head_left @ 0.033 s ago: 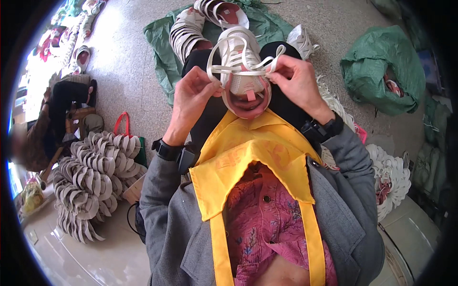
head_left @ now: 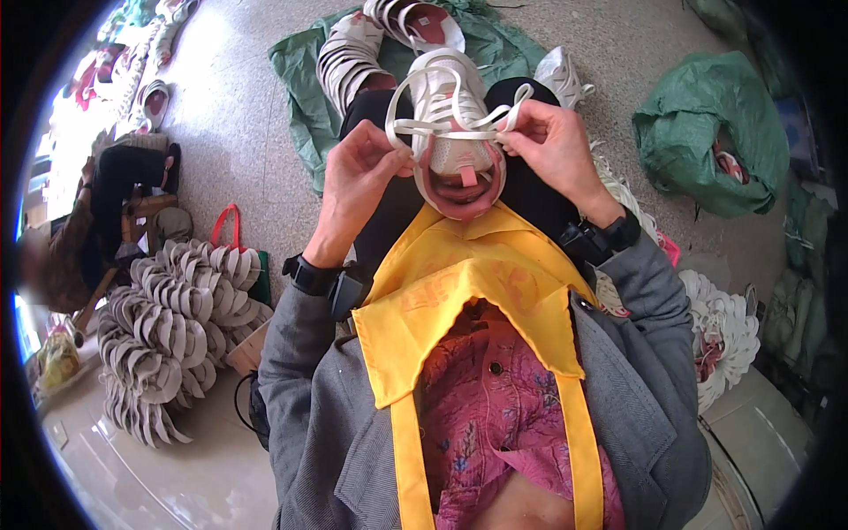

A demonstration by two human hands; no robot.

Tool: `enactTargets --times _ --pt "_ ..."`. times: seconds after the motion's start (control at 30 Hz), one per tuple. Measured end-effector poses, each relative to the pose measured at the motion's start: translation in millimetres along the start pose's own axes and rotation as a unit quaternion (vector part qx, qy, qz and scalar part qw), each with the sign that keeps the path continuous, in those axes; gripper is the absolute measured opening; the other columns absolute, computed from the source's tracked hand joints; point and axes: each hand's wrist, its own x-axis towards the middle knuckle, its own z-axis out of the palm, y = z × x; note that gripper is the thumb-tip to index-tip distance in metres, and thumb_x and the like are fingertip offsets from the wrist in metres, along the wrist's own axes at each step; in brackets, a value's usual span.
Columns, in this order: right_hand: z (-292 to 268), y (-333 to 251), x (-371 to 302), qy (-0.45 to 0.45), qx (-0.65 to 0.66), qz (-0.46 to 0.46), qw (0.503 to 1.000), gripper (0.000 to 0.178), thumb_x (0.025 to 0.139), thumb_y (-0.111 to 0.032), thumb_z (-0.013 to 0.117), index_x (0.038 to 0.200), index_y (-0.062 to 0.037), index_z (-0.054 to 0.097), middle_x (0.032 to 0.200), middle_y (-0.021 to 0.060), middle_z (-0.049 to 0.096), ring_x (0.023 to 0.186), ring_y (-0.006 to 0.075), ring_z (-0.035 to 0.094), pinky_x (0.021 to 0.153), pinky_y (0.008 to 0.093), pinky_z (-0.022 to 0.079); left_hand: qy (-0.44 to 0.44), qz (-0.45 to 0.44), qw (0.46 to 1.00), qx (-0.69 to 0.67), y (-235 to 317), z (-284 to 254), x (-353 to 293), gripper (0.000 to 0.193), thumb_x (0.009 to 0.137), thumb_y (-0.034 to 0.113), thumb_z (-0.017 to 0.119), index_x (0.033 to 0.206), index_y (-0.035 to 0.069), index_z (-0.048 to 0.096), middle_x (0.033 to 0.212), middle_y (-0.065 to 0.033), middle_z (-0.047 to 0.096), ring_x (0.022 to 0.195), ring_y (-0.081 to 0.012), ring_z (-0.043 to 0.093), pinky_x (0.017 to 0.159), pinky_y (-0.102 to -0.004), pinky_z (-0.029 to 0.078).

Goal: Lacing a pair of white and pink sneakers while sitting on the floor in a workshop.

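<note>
A white sneaker with a pink collar and heel tab (head_left: 461,181) rests between my knees, its toe pointing away from me. A white shoelace (head_left: 459,135) runs across its tongue and loops out on both sides. My left hand (head_left: 369,168) pinches the lace at the left of the shoe opening. On the other side, my right hand (head_left: 549,146) has the lace between thumb and fingers, with a loop standing above the fingertips. The lace's ends are hidden by my fingers. A yellow apron (head_left: 468,265) spreads over my lap, just below the heel.
Beyond my knees, nested shoe pieces (head_left: 353,57) lie on a green sheet (head_left: 296,79). Another white shoe (head_left: 561,75) is to their right. A green sack (head_left: 707,132) stands at far right. Stacked grey pieces (head_left: 172,327) fill the left, near a seated person (head_left: 75,238).
</note>
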Motion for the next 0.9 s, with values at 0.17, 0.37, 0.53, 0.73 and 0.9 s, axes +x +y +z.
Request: enactTargets --times 0.17,0.37,0.53,0.73,0.9 --pt "6 -17 0 -0.015 -0.225 -0.162 0.961 0.008 0.085 -0.002 0.073 0.089 0.0014 0.066 0.074 0.0098 0.070 0.067 0.0092 0.067 0.062 0.0270 0.053 0.037 0.023 0.999 -0.007 -3 5 2 0.009 0.094 0.000 0.066 0.092 0.001 0.057 0.087 -0.0077 0.070 0.081 -0.0120 0.069 0.076 -0.0259 0.057" --pt "0 -1 -1 -0.053 0.009 0.032 0.998 0.005 0.089 0.001 0.070 0.093 0.0012 0.067 0.084 0.0025 0.071 0.076 0.0061 0.066 0.068 0.0220 0.055 0.031 0.047 0.998 -0.002 -15 8 8 0.008 0.095 0.001 0.067 0.094 0.000 0.059 0.093 -0.0076 0.070 0.086 -0.0124 0.069 0.080 -0.0263 0.059" --pt "3 3 -4 -0.030 0.003 0.030 0.999 0.004 0.090 0.001 0.070 0.093 0.0006 0.067 0.085 0.0024 0.071 0.077 0.0060 0.067 0.069 0.0223 0.055 0.042 0.053 0.997 0.026 -17 7 11 0.007 0.094 0.000 0.066 0.092 -0.001 0.060 0.092 -0.0069 0.070 0.086 -0.0114 0.069 0.081 -0.0254 0.058" --pt "3 4 -5 -0.024 0.004 0.030 0.999 0.004 0.091 0.001 0.069 0.093 0.0002 0.066 0.088 0.0023 0.072 0.078 0.0061 0.067 0.071 0.0223 0.056 0.041 0.064 0.996 0.052 -21 7 13 0.006 0.094 -0.003 0.065 0.092 -0.001 0.059 0.090 -0.0064 0.069 0.085 -0.0115 0.069 0.080 -0.0252 0.058" --pt "5 4 -7 -0.021 0.026 0.029 0.999 0.004 0.091 0.001 0.069 0.094 0.0003 0.066 0.089 0.0018 0.072 0.079 0.0060 0.067 0.072 0.0227 0.056 0.032 0.073 0.995 0.051 -21 6 12 0.007 0.094 -0.004 0.063 0.091 -0.002 0.058 0.091 -0.0072 0.069 0.086 -0.0125 0.070 0.081 -0.0259 0.059"
